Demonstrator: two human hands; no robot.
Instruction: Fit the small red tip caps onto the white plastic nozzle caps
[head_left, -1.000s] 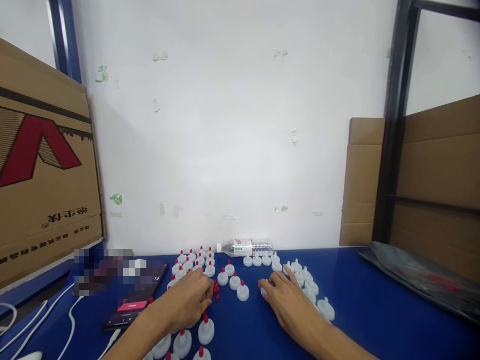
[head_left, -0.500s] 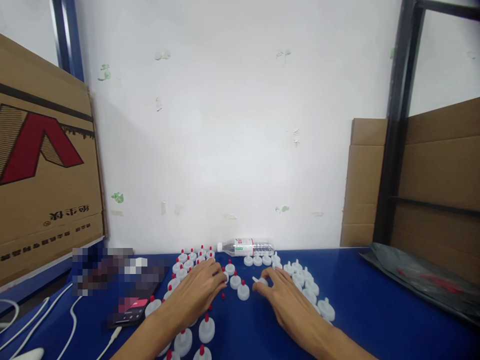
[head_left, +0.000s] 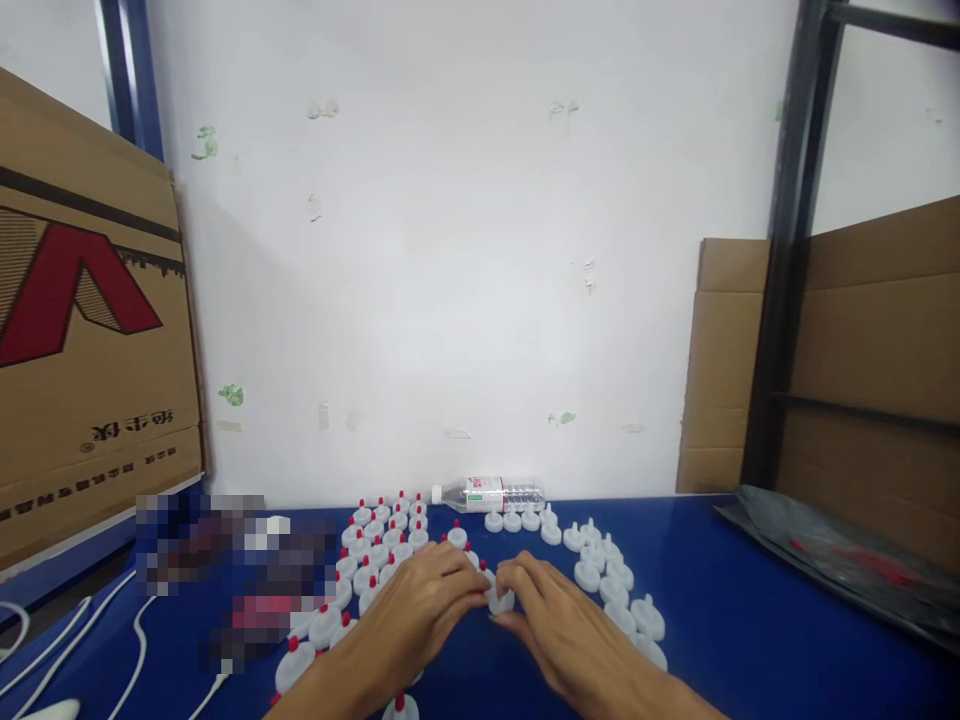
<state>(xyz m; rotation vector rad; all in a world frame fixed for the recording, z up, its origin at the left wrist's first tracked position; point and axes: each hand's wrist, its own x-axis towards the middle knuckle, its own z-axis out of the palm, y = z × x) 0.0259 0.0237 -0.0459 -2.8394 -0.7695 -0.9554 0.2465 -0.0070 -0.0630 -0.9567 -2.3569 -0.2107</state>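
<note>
My right hand (head_left: 559, 622) holds a translucent white nozzle cap (head_left: 501, 602) between thumb and fingers, low over the middle of the table. From the left, my left hand (head_left: 435, 602) meets it, its thumb and fingertips pinched at the cap's side; what they hold, if anything, is hidden. Around and behind my left hand stand several white nozzle caps with red tips (head_left: 364, 578). Beyond and right of my right hand are several white nozzle caps without red tips (head_left: 616, 577), their spouts mostly upright.
A clear plastic bottle (head_left: 487, 494) lies on its side against the wall. A phone (head_left: 262, 612), partly blurred out, and white cables (head_left: 142, 640) lie at left beneath a large cardboard box (head_left: 97, 350). A grey plastic bag (head_left: 847, 560) rests at right on the blue table (head_left: 735, 640).
My right hand has moved slightly down and left with the white nozzle cap. My left hand has shifted right and nearer, away from the red-tipped caps, so the hands now meet.
</note>
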